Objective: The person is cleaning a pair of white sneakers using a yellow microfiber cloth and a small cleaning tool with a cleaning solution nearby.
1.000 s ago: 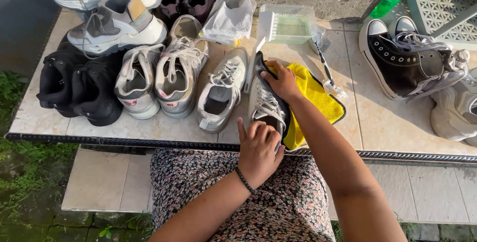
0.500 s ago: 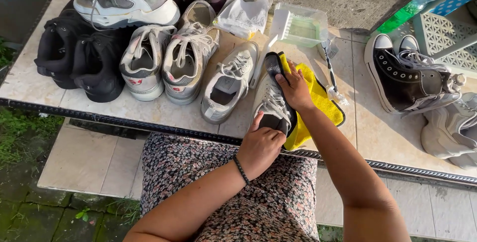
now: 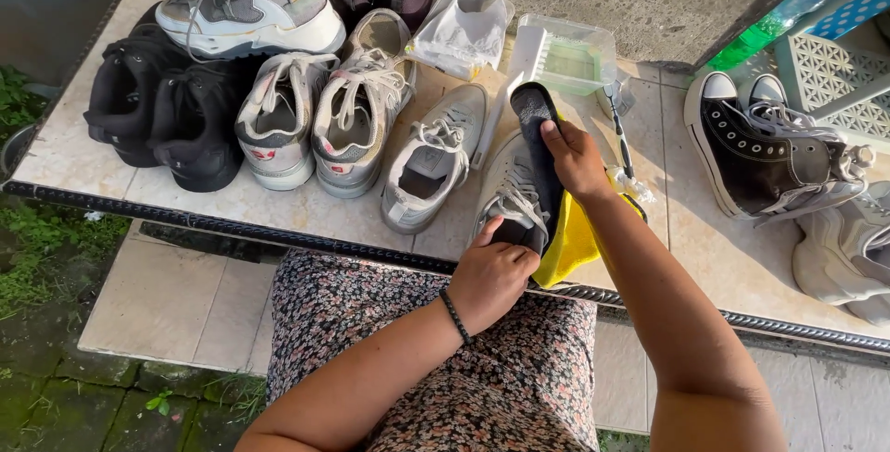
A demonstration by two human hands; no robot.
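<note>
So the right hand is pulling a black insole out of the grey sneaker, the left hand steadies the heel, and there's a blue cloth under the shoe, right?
Not quite: the cloth under the grey sneaker is yellow, not blue, as the head view shows. The rest stands: the right hand grips the black insole coming out of the shoe, and the left hand steadies the heel.

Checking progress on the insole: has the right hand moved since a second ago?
Yes. The right hand, on the black insole, has lifted away from the yellow cloth toward the clear tub.
</note>
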